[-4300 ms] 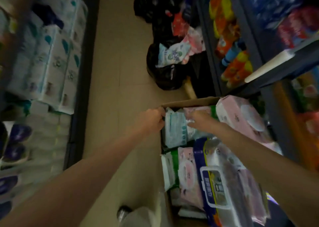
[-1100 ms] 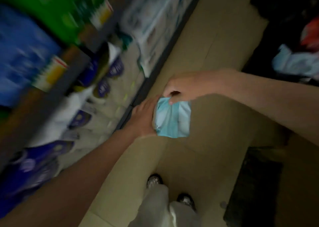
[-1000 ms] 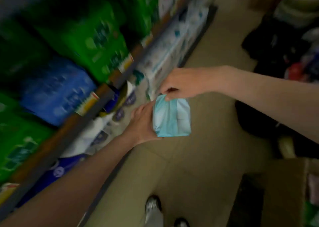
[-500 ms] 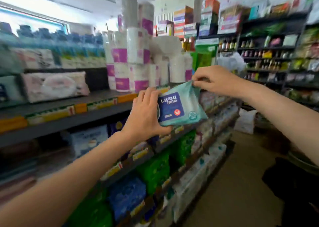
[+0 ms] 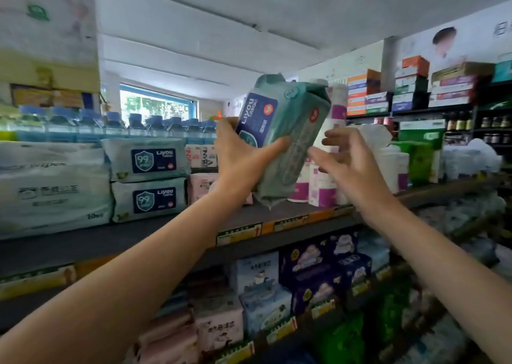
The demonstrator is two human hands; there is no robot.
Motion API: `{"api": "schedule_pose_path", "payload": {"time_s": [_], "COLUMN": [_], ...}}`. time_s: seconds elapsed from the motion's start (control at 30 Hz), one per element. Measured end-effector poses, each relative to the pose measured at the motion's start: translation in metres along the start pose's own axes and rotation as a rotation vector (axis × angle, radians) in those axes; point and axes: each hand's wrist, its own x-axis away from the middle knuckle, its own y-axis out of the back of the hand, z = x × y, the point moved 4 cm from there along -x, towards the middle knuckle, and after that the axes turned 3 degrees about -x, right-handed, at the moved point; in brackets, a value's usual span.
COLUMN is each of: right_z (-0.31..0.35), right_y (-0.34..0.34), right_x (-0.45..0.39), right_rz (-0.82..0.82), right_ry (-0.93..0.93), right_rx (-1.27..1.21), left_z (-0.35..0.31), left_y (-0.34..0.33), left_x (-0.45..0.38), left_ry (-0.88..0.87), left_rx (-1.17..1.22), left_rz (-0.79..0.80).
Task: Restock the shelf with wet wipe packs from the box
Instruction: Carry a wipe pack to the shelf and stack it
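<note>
My left hand (image 5: 241,153) grips a teal wet wipe pack (image 5: 288,134) with a dark blue label, held tilted, almost on end, above the grey shelf (image 5: 166,233). My right hand (image 5: 347,161) is just right of the pack, fingers spread and off it. Two matching packs (image 5: 148,181) lie stacked on the shelf to the left. Between that stack and the held pack, pink packs (image 5: 202,183) sit at the back. The box is out of view.
Large white packs (image 5: 50,189) fill the shelf's left end, with blue-capped water bottles (image 5: 110,127) behind. White and purple paper rolls (image 5: 321,186) stand right of the held pack. Lower shelves hold blue, pink and green packs (image 5: 304,278). Far shelves carry boxes (image 5: 410,86).
I carried the pack from the box on the floor up to shelf height. It has turned from flat to nearly upright, and my right hand has let go of its top edge.
</note>
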Motion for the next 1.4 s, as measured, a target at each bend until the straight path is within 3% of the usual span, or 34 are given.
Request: {"api": "schedule_pose_path", "payload": {"time_s": [0.07, 0.2, 0.33, 0.47, 0.6, 0.73, 0.93, 1.07, 1.13, 1.2, 1.23, 1.33, 1.4], "right_z": [0.017, 0.034, 0.011, -0.006, -0.018, -0.031, -0.062, -0.062, -0.042, -0.019, -0.011, 0.002, 0.002], "right_y": [-0.042, -0.111, -0.162, -0.187, -0.203, -0.214, -0.262, -0.273, -0.267, -0.258, -0.257, -0.265, -0.264], "right_x": [0.004, 0.015, 0.003, -0.024, -0.064, -0.096, -0.103, -0.111, -0.125, -0.141, -0.146, -0.141, -0.136], "right_rz": [0.062, -0.034, -0.060, -0.054, 0.219, 0.463, 0.744, 0.789, 0.652, 0.442, 0.407, 0.585, 0.547], "right_ry": [0.197, 0.633, 0.702, 0.798, 0.849, 0.819, 0.840, 0.945, 1.050, 0.972, 0.819, 0.354, 0.251], "right_rx": [0.209, 0.644, 0.964, 0.772, 0.523, 0.394, 0.323, 0.327, 0.308, 0.104, -0.057, -0.507, -0.655], "left_z": [0.005, 0.026, 0.048, 0.056, 0.069, 0.094, 0.122, 0.132, 0.130, 0.127, 0.125, 0.125, 0.124], "left_y": [0.017, 0.044, 0.076, 0.097, 0.131, 0.186, 0.189, 0.192, 0.193, 0.189, 0.182, 0.157, 0.143], "left_x": [-0.003, -0.016, -0.031, -0.032, -0.037, -0.049, -0.061, -0.059, -0.065, -0.072, -0.073, -0.076, -0.078], "left_ry": [0.207, 0.624, 0.758, 0.787, 0.800, 0.723, 0.614, 0.636, 0.627, 0.585, 0.556, 0.498, 0.489], "left_rx": [0.242, 0.597, 0.658, 0.528, 0.196, -0.194, -0.344, -0.440, -0.366, -0.142, -0.002, 0.318, 0.415], "left_rz": [-0.056, -0.191, -0.123, -0.047, 0.077, 0.002, 0.089, 0.162, 0.181, 0.137, 0.109, 0.037, 0.036]}}
